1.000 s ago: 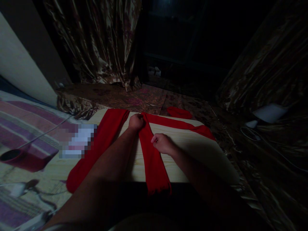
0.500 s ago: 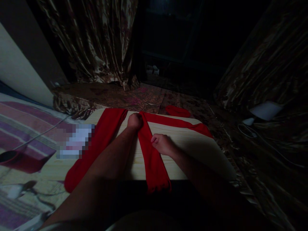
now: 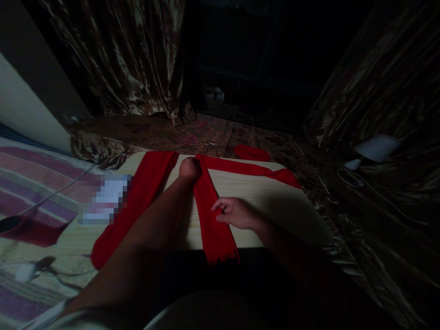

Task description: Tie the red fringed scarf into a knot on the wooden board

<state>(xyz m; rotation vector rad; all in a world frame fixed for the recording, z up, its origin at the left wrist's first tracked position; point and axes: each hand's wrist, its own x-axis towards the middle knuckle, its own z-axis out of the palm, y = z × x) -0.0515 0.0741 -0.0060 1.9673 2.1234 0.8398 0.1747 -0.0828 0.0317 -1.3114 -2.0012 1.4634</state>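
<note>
A long red knitted cloth (image 3: 215, 229) with a fringed end lies over a pale wooden board (image 3: 282, 206), its fringe hanging at the near edge. At the far edge the cloth bends and runs off to the right. My left hand (image 3: 189, 168) is closed on the cloth at that bend. Over the middle of the near strip is my right hand (image 3: 233, 212), its fingers parted and holding nothing, fingertips at the cloth. Another wide red strip (image 3: 137, 201) lies slantwise on the left of the board, partly behind my left forearm.
A blurred pale item (image 3: 106, 199) lies at the board's left. Beyond are a striped sheet (image 3: 37, 183), a red container (image 3: 30, 231) and cables. More red cloth (image 3: 252, 152) lies past the far edge. A white lamp-like object (image 3: 377, 147) is at right, near the curtains (image 3: 137, 59).
My right hand has opened from a pinch at the cloth and moved slightly nearer to me. My left hand keeps its hold at the bend. The view has shifted slightly.
</note>
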